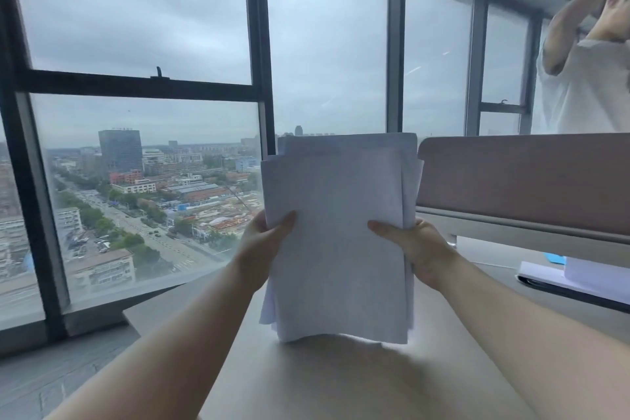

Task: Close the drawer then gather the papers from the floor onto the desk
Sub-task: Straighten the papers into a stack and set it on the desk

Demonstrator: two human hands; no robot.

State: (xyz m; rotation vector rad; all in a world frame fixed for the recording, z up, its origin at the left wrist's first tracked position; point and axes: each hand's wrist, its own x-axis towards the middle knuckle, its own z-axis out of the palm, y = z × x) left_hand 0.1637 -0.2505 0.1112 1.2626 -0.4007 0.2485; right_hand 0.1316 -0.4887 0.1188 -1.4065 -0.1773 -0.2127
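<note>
Window wall (143, 44): large dark-framed panes fill the left and centre of the view; an overcast sky and a city far below are seen through them. A grey sill runs under the glass.

Tabletop (341, 382): a pale, matte surface spreads across the lower frame, from the centre out to the right. Its left edge is seen against the dark floor (51, 378) by the window.

Partition screen (521, 177): a brownish-pink panel is set upright along the far side of the tabletop, at right. Behind it a second person in a white shirt (586, 92) is seen, arms raised.

Papers (341, 232): a loose stack of white sheets is held upright at the centre, above the tabletop. The sheets are unevenly aligned; edges are staggered at the top and at both sides. The lower edge is touching or just above the tabletop; which cannot be told.

Left hand (262, 245): the grip is pinched on the left edge of the stack, thumb laid across the front face, fingers hidden behind.

Right hand (416, 249): the grip is pinched on the right edge in the same manner, thumb on the front, fingers hidden behind.

Far right on the tabletop: a white sheet (559, 278) is lying over a dark flat object (579, 295), with a small blue item (555, 257) just beyond it.
</note>
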